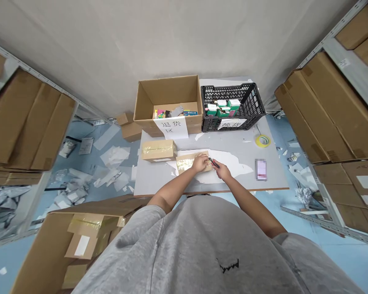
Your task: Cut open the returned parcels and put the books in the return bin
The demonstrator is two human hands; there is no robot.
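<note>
A small taped cardboard parcel (187, 161) lies on the grey table (239, 151) in front of me. My left hand (200, 163) rests on the parcel's right end, fingers curled down on it. My right hand (222, 170) is closed round a red-and-black cutter (214, 163), its tip at the parcel's right edge beside my left hand. A second taped parcel (158, 150) sits just left of and behind the first.
At the table's back stand an open cardboard box (168, 94) with a paper label and a black plastic crate (233, 92) holding small boxes. A yellow tape roll (263, 140) and a phone (260, 169) lie to the right. A big open carton (79, 241) stands at my left; shelves flank both sides.
</note>
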